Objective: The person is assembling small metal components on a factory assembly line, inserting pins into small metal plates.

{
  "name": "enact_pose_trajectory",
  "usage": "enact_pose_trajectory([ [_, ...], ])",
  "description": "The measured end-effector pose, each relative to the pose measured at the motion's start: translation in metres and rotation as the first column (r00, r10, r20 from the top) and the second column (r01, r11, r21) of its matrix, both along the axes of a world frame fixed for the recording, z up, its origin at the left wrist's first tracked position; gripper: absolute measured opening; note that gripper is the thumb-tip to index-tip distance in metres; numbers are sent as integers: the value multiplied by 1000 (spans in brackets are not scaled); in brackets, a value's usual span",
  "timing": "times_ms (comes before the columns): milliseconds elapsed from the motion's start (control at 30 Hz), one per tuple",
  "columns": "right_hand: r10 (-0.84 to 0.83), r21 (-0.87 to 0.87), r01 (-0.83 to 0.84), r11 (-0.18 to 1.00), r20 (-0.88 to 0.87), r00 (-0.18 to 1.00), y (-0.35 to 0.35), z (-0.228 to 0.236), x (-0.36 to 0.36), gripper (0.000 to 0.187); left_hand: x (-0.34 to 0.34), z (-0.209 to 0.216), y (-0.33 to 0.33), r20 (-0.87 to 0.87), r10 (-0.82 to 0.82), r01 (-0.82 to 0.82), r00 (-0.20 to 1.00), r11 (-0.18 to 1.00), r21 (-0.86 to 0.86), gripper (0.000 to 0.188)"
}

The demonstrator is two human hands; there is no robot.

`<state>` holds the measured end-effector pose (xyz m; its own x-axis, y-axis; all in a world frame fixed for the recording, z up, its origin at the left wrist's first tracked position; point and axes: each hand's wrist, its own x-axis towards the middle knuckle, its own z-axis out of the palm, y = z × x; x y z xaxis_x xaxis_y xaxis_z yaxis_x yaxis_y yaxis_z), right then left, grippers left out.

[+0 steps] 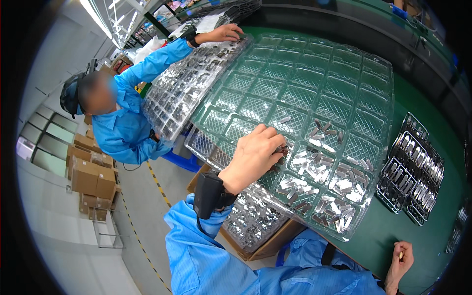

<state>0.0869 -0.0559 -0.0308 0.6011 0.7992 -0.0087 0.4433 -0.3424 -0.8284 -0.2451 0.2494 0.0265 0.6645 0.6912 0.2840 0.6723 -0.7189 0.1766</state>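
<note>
A large clear plastic tray with many compartments lies on the green table. Small silvery metal pieces fill several of its near-right compartments. Over the tray's near middle, my left hand has its fingers curled down around small, dark, shiny metal pieces, partly hidden by the fingers. My right hand is at the table's edge at the lower right, fingers closed; a small yellowish spot shows between them, too small to name. Nearest to it, black slotted holders carry rows of similar silvery pieces.
At the left, a co-worker in a blue jacket reaches over another clear tray full of small parts. Below the table edge, a cardboard box holds more filled trays. Cartons are stacked on the far floor. Dark rails border the table's back.
</note>
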Motion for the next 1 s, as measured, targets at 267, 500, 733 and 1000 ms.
enact_pose_trajectory([
  [267, -2, -8, 2, 1000, 0, 1000, -2, -1, 2, 16, 2, -3, 3, -112, -45, 42, 993, 999, -29, 12],
  [500, 17, -3, -17, 1000, -28, 999, -1, -1, 1, 17, 4, -5, 0, -170, -50, 60, 984, 997, 55, 8],
  [733, 4, 16, -4, 1000, 16, 1000, 2, -1, 1, 17, 3, -3, 7, -154, -31, 32, 988, 999, 2, 7],
  [1000, 8, 17, -8, 1000, -9, 1000, 1, 1, 0, 18, 14, 7, 41, -20, -44, 45, 999, 997, 63, 7],
])
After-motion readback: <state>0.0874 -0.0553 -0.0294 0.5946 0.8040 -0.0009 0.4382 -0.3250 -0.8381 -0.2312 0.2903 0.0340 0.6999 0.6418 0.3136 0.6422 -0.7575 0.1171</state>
